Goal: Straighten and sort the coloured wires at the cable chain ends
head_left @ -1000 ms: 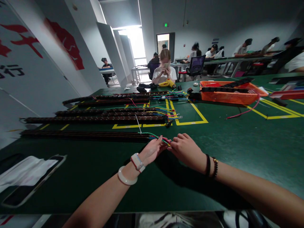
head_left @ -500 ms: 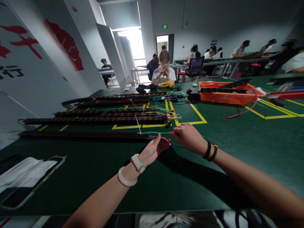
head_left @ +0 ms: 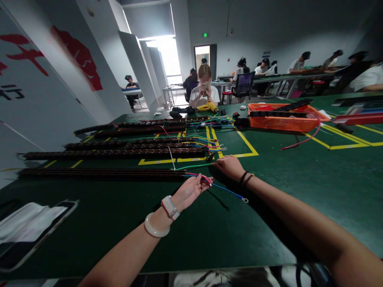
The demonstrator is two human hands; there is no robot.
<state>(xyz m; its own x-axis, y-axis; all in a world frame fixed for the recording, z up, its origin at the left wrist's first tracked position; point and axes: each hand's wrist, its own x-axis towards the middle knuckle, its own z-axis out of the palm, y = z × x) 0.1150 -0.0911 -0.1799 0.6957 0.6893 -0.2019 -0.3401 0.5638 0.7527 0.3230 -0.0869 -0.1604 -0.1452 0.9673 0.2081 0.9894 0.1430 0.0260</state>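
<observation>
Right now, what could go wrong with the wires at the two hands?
The blue wire sticks out beyond the left hand, so its ring terminal might catch on something. The green wire runs almost straight to the right hand, so a hard pull could strain it.

Observed smooth, plastic-looking insulation on the green wire [head_left: 196,166], red wire [head_left: 206,179] and blue wire [head_left: 224,189]. Noted shiny bare metal at the ring terminal [head_left: 245,200]. Recorded a dark, mostly matt surface along the nearest strip bundle [head_left: 101,174]; unable to determine its material. Found a smooth, faintly glossy finish on the green tabletop [head_left: 191,239]. Logged moulded plastic for the orange basket [head_left: 278,124]; yellow plastic for the pistol-shaped tool [head_left: 209,106]; a creased, paper-like white sheet [head_left: 30,223]; a glossy bangle [head_left: 157,233]; a woven-looking watch strap [head_left: 169,207].
</observation>
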